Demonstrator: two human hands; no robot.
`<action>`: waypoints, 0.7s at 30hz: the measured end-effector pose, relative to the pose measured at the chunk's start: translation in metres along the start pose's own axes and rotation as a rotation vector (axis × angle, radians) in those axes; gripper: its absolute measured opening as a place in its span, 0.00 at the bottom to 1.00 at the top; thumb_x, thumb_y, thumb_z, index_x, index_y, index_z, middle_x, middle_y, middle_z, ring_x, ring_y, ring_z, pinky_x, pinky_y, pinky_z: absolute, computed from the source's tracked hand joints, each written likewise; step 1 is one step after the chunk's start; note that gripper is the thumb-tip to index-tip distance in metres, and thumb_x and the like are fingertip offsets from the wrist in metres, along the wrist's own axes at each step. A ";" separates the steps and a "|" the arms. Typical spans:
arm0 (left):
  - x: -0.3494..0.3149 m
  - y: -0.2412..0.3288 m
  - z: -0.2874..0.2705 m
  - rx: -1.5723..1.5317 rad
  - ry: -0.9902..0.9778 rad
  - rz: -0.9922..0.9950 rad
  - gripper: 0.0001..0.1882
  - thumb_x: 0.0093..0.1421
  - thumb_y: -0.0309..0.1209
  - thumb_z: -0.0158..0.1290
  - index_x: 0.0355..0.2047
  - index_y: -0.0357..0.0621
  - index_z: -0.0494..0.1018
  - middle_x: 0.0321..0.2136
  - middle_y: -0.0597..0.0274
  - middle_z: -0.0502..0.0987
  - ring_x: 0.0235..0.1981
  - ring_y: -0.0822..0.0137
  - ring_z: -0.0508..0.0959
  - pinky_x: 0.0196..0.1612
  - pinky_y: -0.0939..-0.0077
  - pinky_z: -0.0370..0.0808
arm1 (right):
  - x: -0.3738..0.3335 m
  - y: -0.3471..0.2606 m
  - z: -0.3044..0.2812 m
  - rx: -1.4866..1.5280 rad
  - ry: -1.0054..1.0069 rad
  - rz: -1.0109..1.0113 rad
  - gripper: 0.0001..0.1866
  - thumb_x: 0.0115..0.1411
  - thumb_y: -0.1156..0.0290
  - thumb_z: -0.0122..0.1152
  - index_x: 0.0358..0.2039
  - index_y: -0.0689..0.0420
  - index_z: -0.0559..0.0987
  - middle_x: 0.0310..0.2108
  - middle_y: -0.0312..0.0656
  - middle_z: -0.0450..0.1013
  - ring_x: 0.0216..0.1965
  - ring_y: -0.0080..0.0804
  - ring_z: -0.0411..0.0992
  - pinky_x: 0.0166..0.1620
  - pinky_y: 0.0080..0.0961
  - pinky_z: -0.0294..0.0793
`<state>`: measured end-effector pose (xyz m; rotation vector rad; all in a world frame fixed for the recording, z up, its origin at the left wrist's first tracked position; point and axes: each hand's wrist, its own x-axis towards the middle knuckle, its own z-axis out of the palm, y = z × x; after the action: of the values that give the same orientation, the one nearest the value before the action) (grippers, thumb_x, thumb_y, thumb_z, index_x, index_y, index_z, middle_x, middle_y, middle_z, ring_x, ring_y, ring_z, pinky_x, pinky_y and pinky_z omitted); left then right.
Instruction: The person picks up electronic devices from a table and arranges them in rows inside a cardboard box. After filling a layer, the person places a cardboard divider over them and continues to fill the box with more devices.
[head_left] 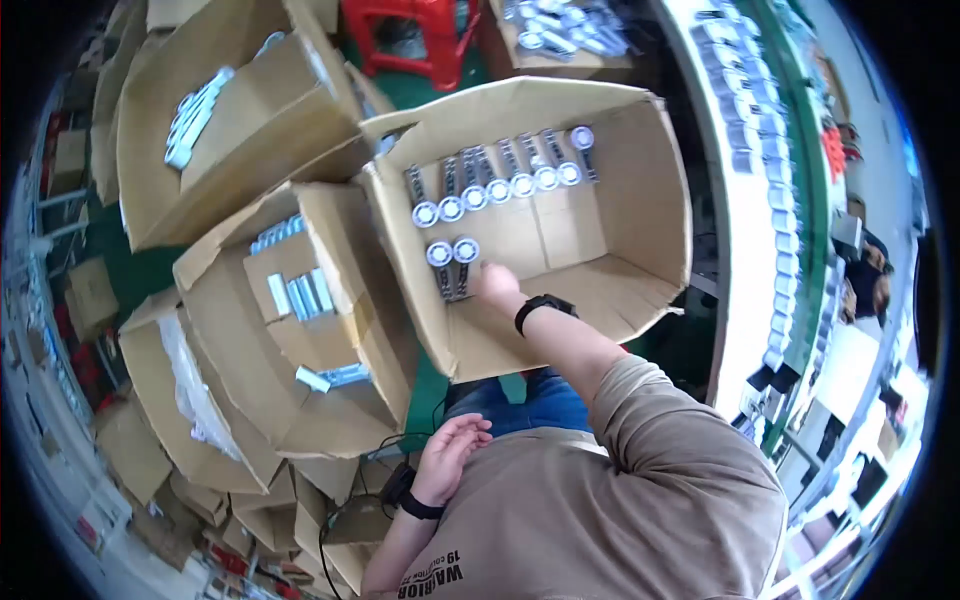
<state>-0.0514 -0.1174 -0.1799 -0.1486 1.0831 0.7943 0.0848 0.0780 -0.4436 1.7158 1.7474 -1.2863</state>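
My right hand (pixel 497 284) reaches down into a large open cardboard box (pixel 640 170). Its fingers look closed and point away from me, so whatever they may hold is hidden. Just left of it lie two devices with round white heads and dark slim handles, one of them a fan-like device (pixel 465 252) close to my knuckles. Along the far side of the box runs a row of several more such fan-like devices (pixel 498 190), the last one turned head-up (pixel 582 138). My left hand (pixel 455 455) rests by my waist, fingers loosely apart, holding nothing.
Left of the box stands another carton (pixel 225 330) with pale blue pieces (pixel 300 295). Behind it, a carton (pixel 270 125) holds light blue parts (pixel 198 118). A red stool (pixel 405 40) stands beyond. To the right runs a long bench (pixel 735 260) lined with white parts.
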 end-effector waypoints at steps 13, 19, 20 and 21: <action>0.001 0.052 0.151 0.348 -0.152 0.134 0.12 0.63 0.26 0.44 0.45 0.36 0.67 0.41 0.53 0.73 0.40 0.63 0.74 0.46 0.70 0.72 | -0.308 0.318 -0.230 0.546 1.062 0.292 0.16 0.56 0.69 0.54 0.45 0.60 0.74 0.30 0.50 0.76 0.33 0.43 0.76 0.39 0.32 0.74; 0.006 0.037 0.222 0.431 -0.119 0.135 0.13 0.62 0.27 0.44 0.46 0.36 0.67 0.40 0.54 0.73 0.39 0.63 0.74 0.45 0.71 0.72 | -0.392 0.518 -0.225 0.233 1.103 0.786 0.31 0.52 0.62 0.64 0.53 0.62 0.66 0.51 0.57 0.67 0.53 0.52 0.65 0.54 0.39 0.66; 0.010 0.033 0.235 0.456 -0.091 0.142 0.13 0.62 0.27 0.44 0.46 0.36 0.67 0.40 0.54 0.74 0.39 0.63 0.74 0.45 0.71 0.72 | -0.398 0.540 -0.225 0.257 1.103 0.790 0.31 0.52 0.62 0.64 0.53 0.62 0.66 0.51 0.57 0.67 0.53 0.52 0.65 0.54 0.39 0.66; 0.013 0.029 0.248 0.479 -0.088 0.142 0.13 0.62 0.27 0.44 0.46 0.36 0.67 0.40 0.54 0.74 0.39 0.63 0.74 0.45 0.71 0.72 | -0.403 0.561 -0.222 0.178 1.114 0.806 0.34 0.50 0.59 0.65 0.54 0.60 0.65 0.54 0.56 0.63 0.56 0.54 0.61 0.56 0.41 0.64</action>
<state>0.1143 0.0281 -0.0625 0.3678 1.1796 0.6398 0.7524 -0.0720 -0.2026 3.0925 1.0065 -0.0653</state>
